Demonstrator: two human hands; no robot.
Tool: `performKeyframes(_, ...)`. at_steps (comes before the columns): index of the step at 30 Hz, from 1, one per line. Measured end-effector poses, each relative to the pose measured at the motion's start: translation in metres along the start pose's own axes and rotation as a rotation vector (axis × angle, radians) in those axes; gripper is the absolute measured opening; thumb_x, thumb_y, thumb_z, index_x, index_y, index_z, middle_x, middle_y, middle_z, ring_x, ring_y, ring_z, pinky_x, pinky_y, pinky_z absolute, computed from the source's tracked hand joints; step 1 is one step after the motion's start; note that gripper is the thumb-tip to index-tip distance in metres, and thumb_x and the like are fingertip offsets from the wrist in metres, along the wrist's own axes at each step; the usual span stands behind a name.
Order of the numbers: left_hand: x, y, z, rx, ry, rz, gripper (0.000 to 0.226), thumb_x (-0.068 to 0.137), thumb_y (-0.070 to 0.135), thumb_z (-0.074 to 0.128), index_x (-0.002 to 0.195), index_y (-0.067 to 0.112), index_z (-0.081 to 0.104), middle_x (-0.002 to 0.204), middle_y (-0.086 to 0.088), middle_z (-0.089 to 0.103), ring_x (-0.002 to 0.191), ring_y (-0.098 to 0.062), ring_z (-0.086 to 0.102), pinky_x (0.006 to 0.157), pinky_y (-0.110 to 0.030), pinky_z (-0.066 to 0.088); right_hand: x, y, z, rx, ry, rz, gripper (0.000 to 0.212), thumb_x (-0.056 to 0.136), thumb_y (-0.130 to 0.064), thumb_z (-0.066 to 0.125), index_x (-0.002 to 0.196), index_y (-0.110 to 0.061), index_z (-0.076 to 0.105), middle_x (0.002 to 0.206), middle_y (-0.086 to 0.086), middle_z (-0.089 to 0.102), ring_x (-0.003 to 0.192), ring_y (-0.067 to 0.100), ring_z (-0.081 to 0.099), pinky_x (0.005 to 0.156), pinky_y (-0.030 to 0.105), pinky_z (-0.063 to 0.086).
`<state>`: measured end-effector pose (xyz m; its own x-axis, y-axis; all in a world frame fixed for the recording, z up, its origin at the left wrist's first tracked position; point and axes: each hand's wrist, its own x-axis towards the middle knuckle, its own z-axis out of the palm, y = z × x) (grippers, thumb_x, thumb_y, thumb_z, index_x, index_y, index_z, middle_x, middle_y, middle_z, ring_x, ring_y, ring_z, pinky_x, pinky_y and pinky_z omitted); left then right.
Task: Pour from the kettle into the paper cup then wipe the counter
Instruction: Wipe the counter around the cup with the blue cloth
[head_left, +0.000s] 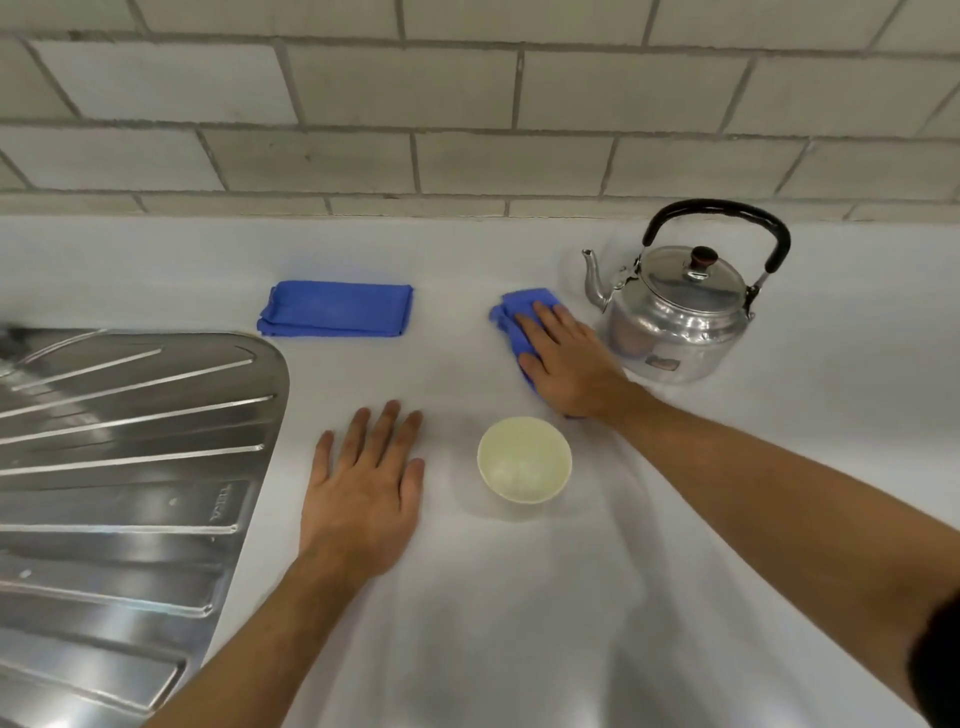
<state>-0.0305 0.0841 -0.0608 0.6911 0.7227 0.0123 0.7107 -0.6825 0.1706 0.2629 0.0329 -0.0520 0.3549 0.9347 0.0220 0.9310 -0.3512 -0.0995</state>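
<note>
A shiny metal kettle (680, 306) with a black handle stands upright at the back right of the white counter (519, 597), spout pointing left. A cream paper cup (524, 460) stands in the middle, seen from above. My right hand (569, 364) lies flat on a blue cloth (511, 314), pressing it on the counter between the cup and the kettle. Most of that cloth is hidden under the hand. My left hand (366, 486) rests flat on the counter left of the cup, fingers spread, holding nothing.
A second blue cloth (336, 309) lies folded at the back, left of centre. A ribbed steel sink drainboard (119, 467) fills the left side. A grey tiled wall (467, 104) rises behind the counter.
</note>
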Motion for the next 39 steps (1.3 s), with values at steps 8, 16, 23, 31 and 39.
performKeyframes(8, -0.002, 0.002, -0.001, 0.024, 0.017, -0.001, 0.058, 0.093, 0.049, 0.007, 0.15, 0.04, 0.006, 0.161, 0.015, 0.007, 0.148, -0.013, 0.005, 0.12, -0.041, 0.002, 0.035, -0.048, 0.007, 0.042, -0.035, -0.089, 0.064, 0.101, -0.048, 0.03, 0.158, -0.023, 0.014, 0.167, 0.009, 0.008, 0.153, 0.031, 0.003, 0.122, 0.04, 0.005)
performKeyframes(16, -0.004, 0.0, -0.004, 0.031, 0.011, 0.008, 0.058, 0.093, 0.049, 0.006, 0.15, 0.041, 0.005, 0.161, 0.016, 0.006, 0.148, -0.012, 0.005, 0.12, -0.041, 0.003, 0.037, -0.022, 0.006, 0.097, -0.025, 0.187, 0.069, 0.099, -0.051, 0.026, 0.157, -0.017, 0.013, 0.166, 0.012, 0.007, 0.152, 0.032, 0.001, 0.122, 0.043, 0.006)
performKeyframes(23, -0.004, 0.0, -0.004, 0.013, -0.004, 0.008, 0.059, 0.092, 0.05, 0.005, 0.15, 0.041, 0.006, 0.161, 0.016, 0.007, 0.148, -0.013, 0.006, 0.119, -0.042, 0.004, 0.012, -0.034, 0.001, 0.137, -0.031, 0.436, 0.075, 0.1, -0.047, 0.027, 0.156, -0.002, 0.006, 0.164, 0.025, -0.001, 0.151, 0.039, -0.003, 0.122, 0.047, -0.002)
performKeyframes(31, -0.003, -0.002, -0.003, 0.017, -0.038, 0.011, 0.058, 0.093, 0.051, 0.003, 0.15, 0.041, -0.001, 0.161, 0.015, 0.003, 0.149, -0.013, 0.001, 0.12, -0.043, 0.0, -0.093, -0.002, -0.005, 0.061, -0.111, 0.105, 0.072, 0.097, -0.061, 0.016, 0.158, -0.024, 0.001, 0.167, 0.007, -0.006, 0.153, 0.023, -0.01, 0.123, 0.037, -0.001)
performKeyframes(39, -0.018, 0.016, -0.018, -0.021, -0.069, -0.017, 0.056, 0.099, 0.038, 0.021, 0.152, 0.024, 0.013, 0.162, 0.004, 0.007, 0.149, -0.018, 0.006, 0.12, -0.045, 0.006, -0.195, -0.048, -0.002, 0.049, 0.017, 0.445, 0.071, 0.099, -0.053, 0.022, 0.158, -0.016, 0.01, 0.165, 0.018, 0.007, 0.151, 0.035, 0.003, 0.122, 0.044, 0.006)
